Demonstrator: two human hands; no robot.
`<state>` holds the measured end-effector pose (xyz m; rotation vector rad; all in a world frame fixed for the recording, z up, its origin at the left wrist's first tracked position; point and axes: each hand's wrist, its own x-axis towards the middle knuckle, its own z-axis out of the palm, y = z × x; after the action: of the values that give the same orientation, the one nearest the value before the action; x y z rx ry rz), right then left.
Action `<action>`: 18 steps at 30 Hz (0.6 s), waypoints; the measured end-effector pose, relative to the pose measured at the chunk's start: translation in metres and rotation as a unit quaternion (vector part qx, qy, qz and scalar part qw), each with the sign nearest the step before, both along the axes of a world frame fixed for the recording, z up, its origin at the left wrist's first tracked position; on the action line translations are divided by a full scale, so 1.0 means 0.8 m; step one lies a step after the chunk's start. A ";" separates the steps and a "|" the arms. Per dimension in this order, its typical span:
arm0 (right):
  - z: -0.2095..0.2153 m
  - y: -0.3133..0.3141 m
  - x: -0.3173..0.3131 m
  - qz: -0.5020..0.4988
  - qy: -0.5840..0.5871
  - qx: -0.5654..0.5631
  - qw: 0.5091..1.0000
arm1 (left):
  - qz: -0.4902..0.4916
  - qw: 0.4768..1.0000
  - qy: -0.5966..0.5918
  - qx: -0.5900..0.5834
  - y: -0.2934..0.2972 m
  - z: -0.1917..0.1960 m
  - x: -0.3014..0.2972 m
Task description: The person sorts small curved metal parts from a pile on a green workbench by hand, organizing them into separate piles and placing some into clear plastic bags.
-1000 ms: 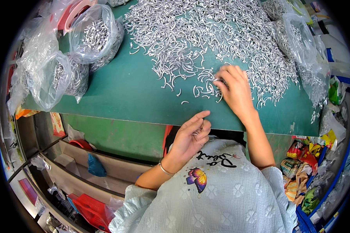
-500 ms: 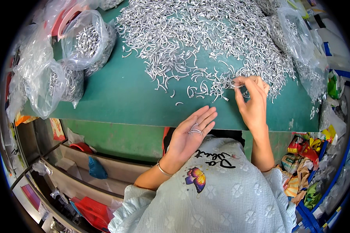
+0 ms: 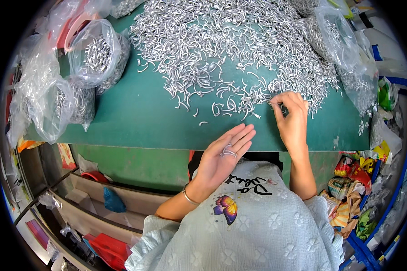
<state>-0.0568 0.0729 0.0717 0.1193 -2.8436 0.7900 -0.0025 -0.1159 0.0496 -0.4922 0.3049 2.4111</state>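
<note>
My left hand point(image 3: 218, 160) is turned palm up just off the table's front edge, its fingers stretched out. A few small curved silver metal pieces point(image 3: 228, 152) rest across its palm and finger bases. My right hand point(image 3: 292, 118) is at the near edge of a wide pile of such silver pieces point(image 3: 239, 40), thumb and forefinger closed in a pinch. Whatever is between those fingertips is too small to tell from the pieces around them. Several loose curved pieces point(image 3: 230, 105) are scattered on the green table to the left of my right hand.
The green tabletop point(image 3: 135, 122) carries the pile. Clear plastic bags of silver pieces stand at the left point(image 3: 99, 58) and the right point(image 3: 348, 58), near a pink basket point(image 3: 72, 29). Below are a shelf point(image 3: 122, 194) with a red basket point(image 3: 111, 250), and colourful packages point(image 3: 348, 180).
The whole view has shifted slightly. My right hand has moved a little, its fingertips still pinched beside the pile. My left hand stays palm up with the pieces on it.
</note>
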 end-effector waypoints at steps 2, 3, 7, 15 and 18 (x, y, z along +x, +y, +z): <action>0.006 -0.005 0.007 0.042 -0.025 -0.083 0.995 | 0.009 1.000 -0.008 0.000 0.002 -0.003 0.000; 0.008 -0.013 0.014 0.075 -0.046 -0.146 0.985 | 0.018 1.000 -0.019 0.001 0.005 -0.003 0.000; 0.010 -0.028 0.005 0.077 -0.006 -0.103 0.992 | -0.007 0.999 -0.038 -0.009 0.005 -0.017 0.001; 0.003 -0.017 -0.012 0.040 -0.007 -0.186 0.982 | -0.031 0.996 -0.086 -0.013 0.011 -0.002 -0.004; 0.015 -0.019 0.010 0.163 -0.129 -0.186 0.960 | 0.010 0.966 -0.223 -0.131 0.029 0.039 -0.027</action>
<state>-0.0488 0.0575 0.0834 0.4695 -2.8809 1.4951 -0.0240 -0.0927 0.0811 -1.1388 0.4196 2.2088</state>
